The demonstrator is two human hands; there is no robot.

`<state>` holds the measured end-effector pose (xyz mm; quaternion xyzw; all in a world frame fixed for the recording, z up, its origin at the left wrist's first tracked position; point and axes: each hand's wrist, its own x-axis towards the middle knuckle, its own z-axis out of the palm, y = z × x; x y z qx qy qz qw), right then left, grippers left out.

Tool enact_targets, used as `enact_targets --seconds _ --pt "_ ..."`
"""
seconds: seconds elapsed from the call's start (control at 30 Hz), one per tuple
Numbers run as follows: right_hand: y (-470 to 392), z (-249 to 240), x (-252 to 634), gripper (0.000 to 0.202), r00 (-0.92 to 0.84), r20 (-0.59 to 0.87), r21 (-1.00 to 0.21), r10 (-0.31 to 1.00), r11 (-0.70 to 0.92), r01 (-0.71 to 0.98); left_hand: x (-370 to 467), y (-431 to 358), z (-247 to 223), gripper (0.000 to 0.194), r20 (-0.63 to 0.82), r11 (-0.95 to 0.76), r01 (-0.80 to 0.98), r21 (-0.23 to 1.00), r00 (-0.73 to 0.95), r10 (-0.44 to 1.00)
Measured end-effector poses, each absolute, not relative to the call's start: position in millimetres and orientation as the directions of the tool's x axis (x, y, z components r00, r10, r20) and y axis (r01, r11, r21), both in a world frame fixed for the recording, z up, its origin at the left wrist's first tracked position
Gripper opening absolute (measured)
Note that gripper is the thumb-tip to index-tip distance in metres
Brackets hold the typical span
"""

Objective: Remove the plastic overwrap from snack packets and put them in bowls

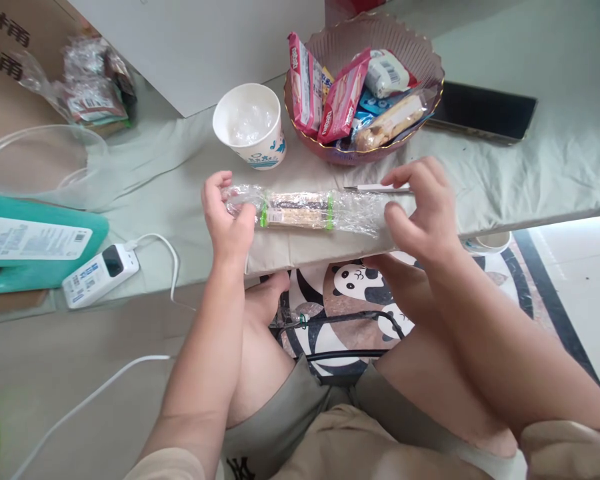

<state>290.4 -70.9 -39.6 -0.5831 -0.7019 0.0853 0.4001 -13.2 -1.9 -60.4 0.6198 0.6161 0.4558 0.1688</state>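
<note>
On the cloth near the table's front edge lies a snack packet (300, 211) in clear crinkled plastic. Its middle holds pale and dark pieces between two green bands, and loose wrap spreads out at both ends. My left hand (226, 217) is at the packet's left end, thumb and fingers apart around the wrap. At the other end, my right hand (423, 207) has thumb and index finger spread beside the wrap, with nothing visible between them. A white pen (375, 188) lies just behind the packet, its right end partly hidden by my right fingers.
Behind the packet stand a paper cup (275, 143) with clear plastic inside and a pink glass bowl (425, 57) of wrapped snacks. A phone (485, 113) lies right. Leftward are a clear tub (97, 160), teal bottle (97, 227) and power strip (100, 275) with white cable.
</note>
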Motion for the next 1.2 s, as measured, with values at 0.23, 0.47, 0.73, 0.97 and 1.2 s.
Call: enact_targets --seconds 0.23,0.47,0.73,0.97,1.2 --pt "-71.1 -49.6 274.9 0.012 -0.15 0.45 -0.538 0.88 0.402 0.741 -10.2 -4.4 -53.1 0.009 0.467 -0.36 0.698 0.619 0.041 0.883" --pt "-57.4 -37.5 279.5 0.01 0.31 0.455 -0.742 0.835 0.162 0.65 5.3 -16.7 -40.2 0.014 0.217 -0.189 0.336 0.923 -0.046 0.975" --pt "-31.6 -38.2 292.6 0.009 0.517 0.25 -0.905 0.819 0.008 0.425 20.8 -19.5 -27.5 0.023 -0.17 0.168 -0.027 0.985 -0.165 0.972" --pt "-65.0 -28.1 267.7 0.023 0.114 0.514 -0.623 0.85 0.279 0.731 31.4 -17.8 -25.5 0.025 -0.263 0.244 -0.122 0.962 -0.178 0.948" --pt "-75.1 -33.6 245.6 0.023 -0.278 0.314 -0.449 0.908 0.4 0.799 34.7 -15.2 -29.3 0.028 -0.214 0.187 -0.158 0.97 -0.179 0.96"
